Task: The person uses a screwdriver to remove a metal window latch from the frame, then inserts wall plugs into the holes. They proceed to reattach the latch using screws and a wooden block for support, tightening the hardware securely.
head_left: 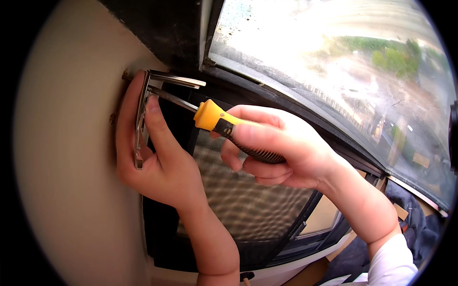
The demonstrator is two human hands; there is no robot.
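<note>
A shiny metal bracket with a short arm sticking out at its top is held upright close to the pale wall. My left hand is closed round it, thumb on the near face and fingers behind. In my right hand is a screwdriver with a yellow and black handle. Its shaft slants up and left, and its tip reaches the bracket's upper part by my left thumb. Whether the tip sits in a screw is too small to tell.
Along the left runs the pale wall, with small brown holes behind the bracket. A dark-framed window fills the upper right. A mesh screen in a black frame lies behind my arms. Dark cloth and cardboard are at the lower right.
</note>
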